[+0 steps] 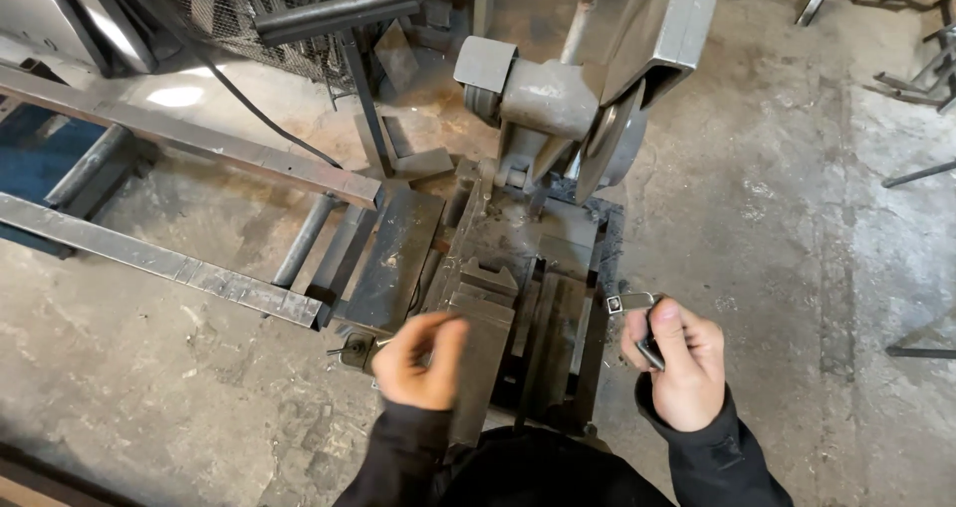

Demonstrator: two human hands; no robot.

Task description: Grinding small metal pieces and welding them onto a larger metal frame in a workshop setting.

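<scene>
A single view is provided, taken from a camera worn on the head. The scene is viewed steeply downward and slightly forward, over the dark sleeves at the bottom edge. The left hand (423,361) and the right hand (677,363) are seen close to the lens, in the lower centre of the frame. The chop saw (558,104) and its vise base (488,308) are held at mid-frame, near the camera. The concrete floor (797,218) is covered to the right, and the roller stand frame (189,148) is included at upper left. No second view is supplied, so no overlap is shared.
</scene>
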